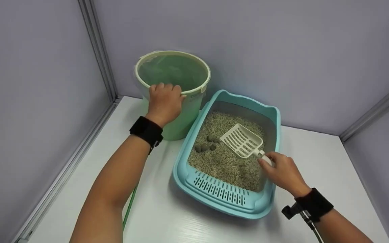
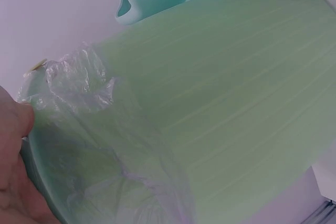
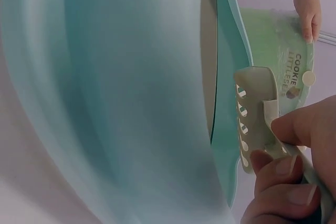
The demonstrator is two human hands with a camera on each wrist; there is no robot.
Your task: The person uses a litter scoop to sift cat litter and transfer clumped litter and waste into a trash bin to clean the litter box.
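Note:
A pale green bucket [image 1: 181, 111] lined with a clear plastic bag [image 2: 84, 93] stands at the back left of the table. My left hand [image 1: 163, 101] grips its near rim, fingers curled over the edge. To its right lies a teal litter tray [image 1: 214, 199] filled with pale pellet litter [image 1: 228, 162] and a few dark clumps [image 1: 206, 145]. My right hand [image 1: 282, 170] holds the handle of a white slotted scoop [image 1: 241, 140], whose empty blade hangs just above the litter beside the clumps. In the right wrist view the scoop [image 3: 254, 114] sits against the tray's wall [image 3: 105, 98].
The white table [image 1: 319, 158] is boxed in by grey walls with metal corner rails [image 1: 98, 50]. A green cable [image 1: 129, 206] runs under my left forearm. Both wrists wear black straps.

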